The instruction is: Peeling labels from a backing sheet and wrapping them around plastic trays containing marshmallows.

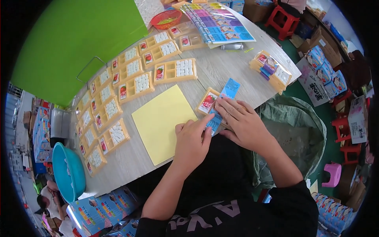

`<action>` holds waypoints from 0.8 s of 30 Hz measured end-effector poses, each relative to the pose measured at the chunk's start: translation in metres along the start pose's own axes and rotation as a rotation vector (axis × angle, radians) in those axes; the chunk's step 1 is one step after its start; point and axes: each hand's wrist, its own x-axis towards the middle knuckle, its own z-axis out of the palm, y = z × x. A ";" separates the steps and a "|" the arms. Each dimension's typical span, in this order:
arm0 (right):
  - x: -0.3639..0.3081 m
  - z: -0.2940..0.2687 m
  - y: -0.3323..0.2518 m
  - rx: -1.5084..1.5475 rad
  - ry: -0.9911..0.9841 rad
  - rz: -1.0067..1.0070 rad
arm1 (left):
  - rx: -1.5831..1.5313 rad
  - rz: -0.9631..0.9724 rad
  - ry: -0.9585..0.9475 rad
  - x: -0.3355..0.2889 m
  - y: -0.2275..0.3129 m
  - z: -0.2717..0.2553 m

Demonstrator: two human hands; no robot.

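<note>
A plastic-wrapped cream tray (206, 103) with a strawberry-picture card lies near the table's front edge, right of a yellow sheet (164, 122). Across the tray runs a blue printed paper strip (230, 88), its far end sticking out past the tray. My right hand (244, 123) lies over the strip and the tray's right part, fingers stretched flat and thumb by the near edge. At the strip's near end, my left hand (192, 139) has its index finger and thumb closed on the paper, the other fingers curled. Most of the tray is hidden under the right hand.
Rows of similar trays (175, 70) with white pieces fill the table's left and back. A red basket (166, 19), stacked printed sheets (221, 23) and banded trays (271, 70) stand further off. A green sack (292, 138) opens at right; a teal basin (68, 172) is at left.
</note>
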 end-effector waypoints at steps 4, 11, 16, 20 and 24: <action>-0.004 -0.002 -0.003 -0.041 0.055 0.083 | 0.042 0.034 0.009 -0.004 0.004 -0.005; -0.019 0.004 -0.020 -0.072 0.225 0.309 | 0.012 -0.020 0.031 -0.006 -0.005 0.001; -0.020 0.004 -0.026 -0.015 0.226 0.314 | -0.102 0.026 0.076 -0.001 -0.009 -0.002; -0.025 0.001 -0.027 -0.002 0.278 0.279 | -0.256 0.074 0.032 -0.007 0.004 -0.018; -0.031 -0.022 -0.041 0.036 0.288 0.255 | -0.496 0.018 -0.087 -0.028 0.016 -0.039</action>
